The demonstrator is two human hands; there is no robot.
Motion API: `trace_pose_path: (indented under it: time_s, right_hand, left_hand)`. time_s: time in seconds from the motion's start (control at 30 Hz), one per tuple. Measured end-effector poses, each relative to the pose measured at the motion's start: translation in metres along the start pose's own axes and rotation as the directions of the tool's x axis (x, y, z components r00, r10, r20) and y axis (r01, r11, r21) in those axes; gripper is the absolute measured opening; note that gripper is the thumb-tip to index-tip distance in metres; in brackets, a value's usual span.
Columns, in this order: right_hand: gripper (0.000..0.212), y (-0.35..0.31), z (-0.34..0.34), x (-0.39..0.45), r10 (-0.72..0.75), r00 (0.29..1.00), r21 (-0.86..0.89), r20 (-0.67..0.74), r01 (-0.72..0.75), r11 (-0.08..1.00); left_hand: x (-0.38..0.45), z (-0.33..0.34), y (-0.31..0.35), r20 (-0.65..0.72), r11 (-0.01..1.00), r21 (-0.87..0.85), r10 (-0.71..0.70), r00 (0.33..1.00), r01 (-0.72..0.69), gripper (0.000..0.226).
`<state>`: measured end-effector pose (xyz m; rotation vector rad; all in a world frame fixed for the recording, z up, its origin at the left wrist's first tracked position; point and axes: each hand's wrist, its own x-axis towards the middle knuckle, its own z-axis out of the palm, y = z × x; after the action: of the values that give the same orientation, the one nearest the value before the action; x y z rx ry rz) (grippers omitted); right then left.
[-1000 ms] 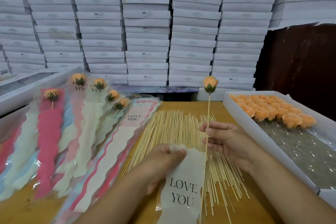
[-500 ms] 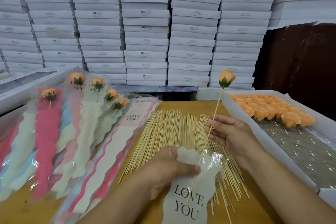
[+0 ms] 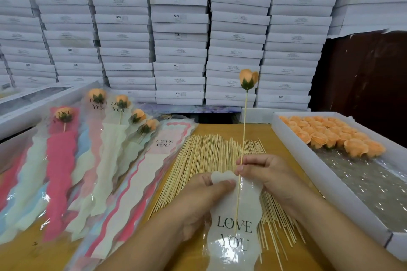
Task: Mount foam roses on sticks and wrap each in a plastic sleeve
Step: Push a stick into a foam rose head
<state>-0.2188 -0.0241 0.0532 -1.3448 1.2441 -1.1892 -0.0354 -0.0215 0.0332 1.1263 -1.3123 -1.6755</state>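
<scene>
Fingers (image 3: 239, 169) of right hand (image 3: 271, 174) pinch thin wooden stick (image 3: 243, 134) topped by orange foam rose (image 3: 248, 79) | left hand (image 3: 204, 200) grips translucent "LOVE YOU" plastic sleeve (image 3: 235, 226) | stick partly sleeved | five wrapped roses (image 3: 97, 97) laid aside | many loose roses (image 3: 330, 136) left in white tray (image 3: 308, 160)

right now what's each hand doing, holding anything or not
Left hand: pinches the top edge of the plastic sleeve.
Right hand: pinches the stick of the mounted foam rose.

Even, soft light; wide-angle bowing, perhaps slight edge blur.

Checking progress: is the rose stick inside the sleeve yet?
Partly in: the stick's lower end shows through the sleeve; the rose stands well above.
</scene>
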Motion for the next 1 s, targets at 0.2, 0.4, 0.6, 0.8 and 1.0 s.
trace_pose_path:
  time_s: [0.2, 0.4, 0.6, 0.8, 1.0]
  right_hand:
    - [0.008, -0.004, -0.005, 0.001, 0.012, 1.0, 0.026, -0.017, -0.011, 1.0]
    - [0.01, -0.006, -0.019, 0.006, 0.044, 0.988, 0.184, -0.149, -0.016, 0.983]
    - [0.009, -0.009, -0.022, 0.008, -0.002, 0.971, 0.254, -0.241, 0.065, 0.965]
    - [0.01, -0.014, -0.027, 0.008, -0.073, 0.935, 0.334, -0.346, 0.196, 0.922]
    - [0.009, -0.017, -0.032, 0.008, -0.08, 0.899, 0.384, -0.432, 0.263, 0.885]
  left_hand:
    - [-0.002, 0.002, -0.001, -0.008, 1.0, 0.011, 0.006, 1.0, -0.006, 0.021]
    - [-0.002, 0.004, -0.001, -0.101, 1.0, 0.019, 0.02, 0.995, -0.018, 0.009]
    - [-0.004, 0.002, 0.002, -0.097, 1.0, -0.011, -0.017, 0.995, 0.016, 0.025]
    - [-0.006, 0.001, 0.003, -0.068, 1.0, -0.005, -0.022, 0.997, 0.022, 0.031]
    - [-0.006, 0.001, 0.004, -0.042, 0.999, 0.03, -0.018, 0.999, 0.019, 0.032]
